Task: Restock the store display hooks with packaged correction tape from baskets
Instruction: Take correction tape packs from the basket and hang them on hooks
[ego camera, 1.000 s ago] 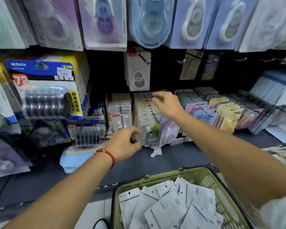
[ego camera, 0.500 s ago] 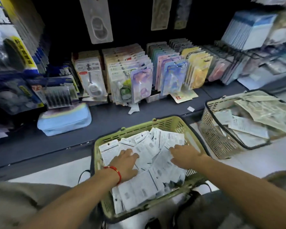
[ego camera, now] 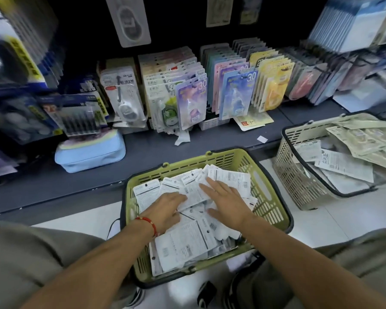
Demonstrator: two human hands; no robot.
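Our left hand [ego camera: 166, 208] has slid inward on the packets [ego camera: 185, 244] in the green basket [ego camera: 270, 210]; our right hand [ego camera: 228, 202] now lies flat, fingers spread; neither grips anything.

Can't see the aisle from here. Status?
Left hand and right hand flat on packs in green basket. Nothing gripped. Nothing in the way.

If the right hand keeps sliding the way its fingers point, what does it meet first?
Probably more packets just past the right hand, then the far wall of the green basket. The fingers point up-left; depth is uncertain.
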